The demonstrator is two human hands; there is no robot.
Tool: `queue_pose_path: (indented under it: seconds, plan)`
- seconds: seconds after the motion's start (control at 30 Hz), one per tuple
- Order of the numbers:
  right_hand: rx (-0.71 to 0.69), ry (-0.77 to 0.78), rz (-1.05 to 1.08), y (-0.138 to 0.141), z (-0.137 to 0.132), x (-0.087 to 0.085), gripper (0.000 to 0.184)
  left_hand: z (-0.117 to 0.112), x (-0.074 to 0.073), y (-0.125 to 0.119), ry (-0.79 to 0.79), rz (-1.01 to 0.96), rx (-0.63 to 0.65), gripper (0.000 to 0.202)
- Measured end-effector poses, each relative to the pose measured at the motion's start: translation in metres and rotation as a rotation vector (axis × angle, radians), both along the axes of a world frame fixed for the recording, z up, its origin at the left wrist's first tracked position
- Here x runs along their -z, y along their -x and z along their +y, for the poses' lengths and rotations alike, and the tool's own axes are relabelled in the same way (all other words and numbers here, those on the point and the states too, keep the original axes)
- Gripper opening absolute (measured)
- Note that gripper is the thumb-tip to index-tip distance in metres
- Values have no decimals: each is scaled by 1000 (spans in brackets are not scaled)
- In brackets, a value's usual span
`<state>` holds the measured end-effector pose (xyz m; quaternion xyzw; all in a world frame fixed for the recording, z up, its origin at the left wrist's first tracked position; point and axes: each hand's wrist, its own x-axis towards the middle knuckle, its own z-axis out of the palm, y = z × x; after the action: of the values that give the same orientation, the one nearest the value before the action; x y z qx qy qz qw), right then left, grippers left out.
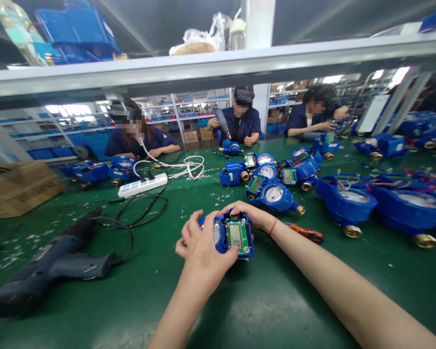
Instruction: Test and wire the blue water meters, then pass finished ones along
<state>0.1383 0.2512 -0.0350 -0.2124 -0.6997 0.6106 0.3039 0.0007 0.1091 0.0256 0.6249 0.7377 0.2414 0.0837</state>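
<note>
A blue water meter (222,238) is held over the green bench, its electronics compartment uncovered. Inside that compartment a green circuit board carries a grey display (235,234) with digits on it. My left hand (202,242) lies across the round dial on the left, fingers curled over the far side and thumb at the board's lower edge. At the back right of the same meter, my right hand (253,214) grips the casing, with some fingers hidden behind it. A tool with an orange and black handle (305,232) lies just beyond my right forearm.
More blue water meters (276,193) crowd the middle and right. A heat gun (58,266) with its cable lies left, near a white power strip (142,185) and cardboard box (22,189). Several co-workers sit opposite; one holds a heat gun (223,123). A shelf (218,63) crosses overhead.
</note>
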Motion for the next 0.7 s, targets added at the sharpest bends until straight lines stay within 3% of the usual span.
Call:
queue_pose_path:
  seconds: [0.23, 0.7]
  plan:
    - [-81, 107, -7, 8, -4, 4, 33, -7, -8, 8, 79, 98, 181, 58]
    - [59, 187, -25, 1, -12, -7, 31, 5, -3, 18, 72, 85, 171, 55]
